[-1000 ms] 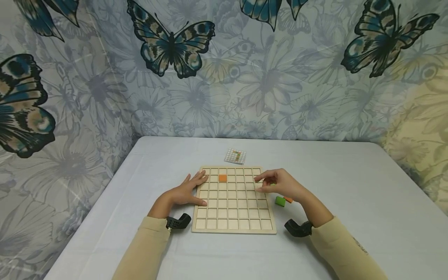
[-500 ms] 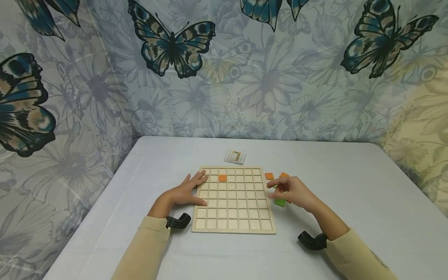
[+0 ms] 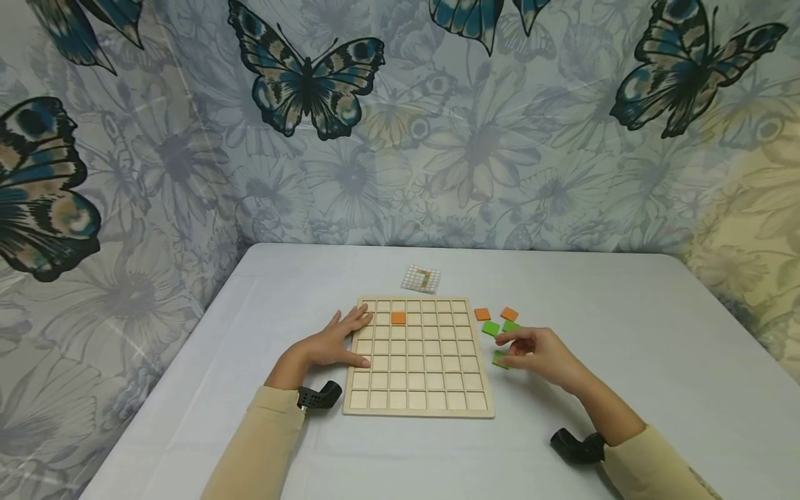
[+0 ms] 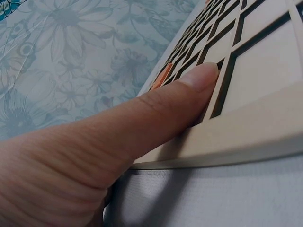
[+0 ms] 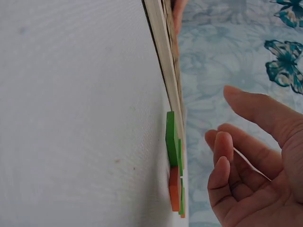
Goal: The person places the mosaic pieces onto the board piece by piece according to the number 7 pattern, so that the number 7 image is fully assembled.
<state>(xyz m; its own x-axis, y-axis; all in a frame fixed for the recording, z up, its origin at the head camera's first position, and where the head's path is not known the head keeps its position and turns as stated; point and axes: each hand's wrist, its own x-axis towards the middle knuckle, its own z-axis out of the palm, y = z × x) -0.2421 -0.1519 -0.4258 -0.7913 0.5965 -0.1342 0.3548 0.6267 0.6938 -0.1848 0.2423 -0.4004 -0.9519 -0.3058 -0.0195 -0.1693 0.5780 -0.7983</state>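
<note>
"Left hand (image 3: 331, 346) first: how does it lie against the wooden grid board (image 3: 417, 381)?"

"Spread wide on the board's left edge, thumb touching it."

"Next?"

"One orange tile (image 3: 398, 317) in the board's second row from the far side, third column from left; a small patterned card (image 3: 421, 278) just beyond the board."

"And to the board's right?"

"Some loose orange tiles (image 3: 482, 314) and green tiles (image 3: 490, 328) on the counter (image 3: 656, 312); the right hand (image 3: 537, 354) hovers over them, loosely curled, thumb and fingers parted."
</note>
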